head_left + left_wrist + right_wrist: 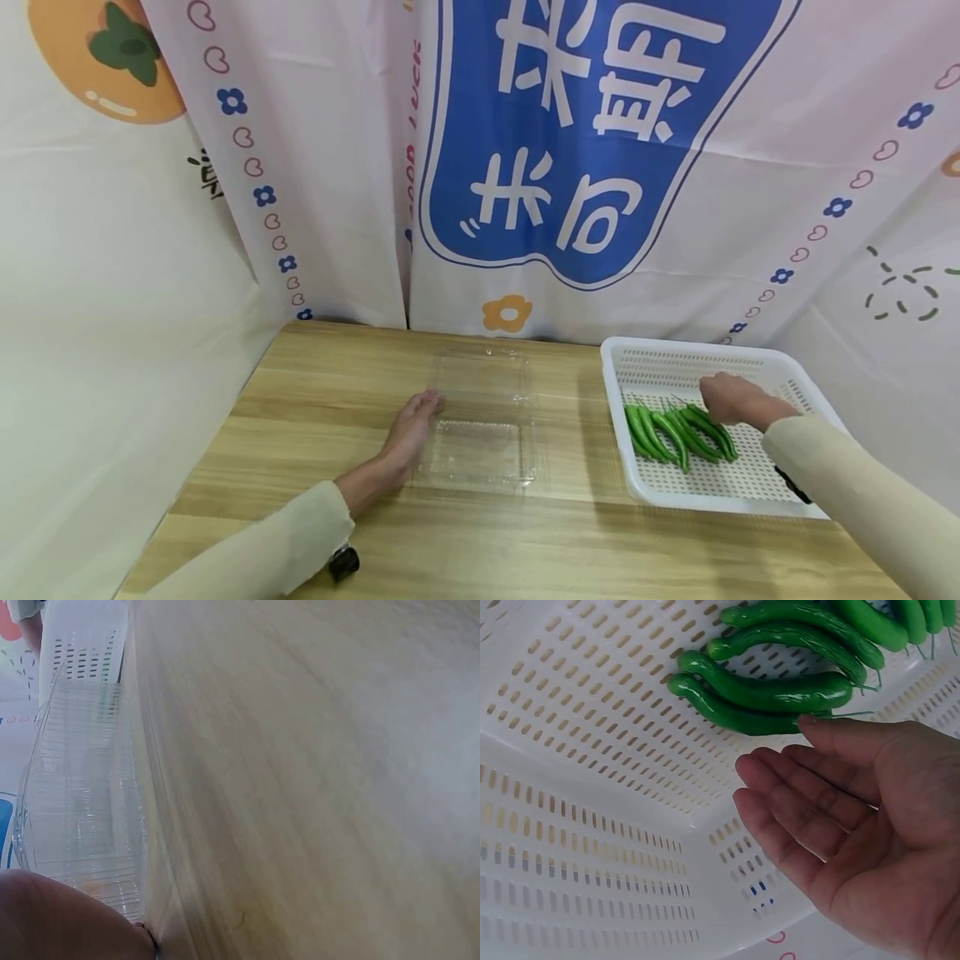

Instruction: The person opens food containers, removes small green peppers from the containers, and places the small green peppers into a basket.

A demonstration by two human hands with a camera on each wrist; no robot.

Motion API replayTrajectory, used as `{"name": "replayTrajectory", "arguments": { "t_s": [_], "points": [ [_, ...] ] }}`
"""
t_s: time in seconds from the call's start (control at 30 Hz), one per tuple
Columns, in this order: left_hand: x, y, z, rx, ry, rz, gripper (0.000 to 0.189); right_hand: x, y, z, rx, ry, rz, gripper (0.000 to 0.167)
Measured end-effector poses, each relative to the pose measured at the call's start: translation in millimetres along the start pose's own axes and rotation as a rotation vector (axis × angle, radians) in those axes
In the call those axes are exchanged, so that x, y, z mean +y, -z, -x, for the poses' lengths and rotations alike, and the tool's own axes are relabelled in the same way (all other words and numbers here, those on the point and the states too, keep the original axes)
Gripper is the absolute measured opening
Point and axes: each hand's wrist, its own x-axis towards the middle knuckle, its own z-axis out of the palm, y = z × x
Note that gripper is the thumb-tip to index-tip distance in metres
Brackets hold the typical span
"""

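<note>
Several green chili peppers (675,433) lie side by side in a white perforated plastic basket (750,505) on the right. My right hand (738,400) is inside the basket at their stem ends. In the right wrist view, the right hand (870,802) has its fingers apart and loosely bent. Its thumb tip is at the stem end of the nearest chili pepper (735,716); whether they touch I cannot tell. A clear plastic clamshell box (480,479) stands with its lid raised in the middle of the table. My left hand (405,433) rests against the box's left side, fingers partly hidden.
The wooden table (300,417) ends at a printed cloth backdrop (345,208), with white cloth on both sides. A strip of bare wood separates the clear box from the basket. Black bands or devices (344,563) sit at the wrists.
</note>
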Motion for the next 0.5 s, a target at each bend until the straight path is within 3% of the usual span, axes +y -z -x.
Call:
{"name": "replayTrajectory", "arguments": {
  "t_s": [0.13, 0.3, 0.4, 0.5],
  "points": [
    [6.6, 5.2, 1.2, 0.028, 0.031, -0.022, 0.054, -2.1, 7.7, 5.1, 0.012, -0.011, -0.019, 0.041],
    [21.3, 17.8, -0.4, 0.075, 0.059, -0.08, 0.059, -5.4, 16.1, 6.5, 0.021, -0.026, -0.019, 0.026],
    [33.0, 26.7, -1.7, 0.064, 0.047, -0.149, 0.062, -8.6, 21.8, 7.1, 0.029, -0.026, -0.012, 0.019],
    [45.1, 35.1, -2.3, 0.04, -0.002, -0.257, 0.063, -15.2, 30.4, 9.9, 0.051, -0.017, 0.012, 0.016]
  ]
}}
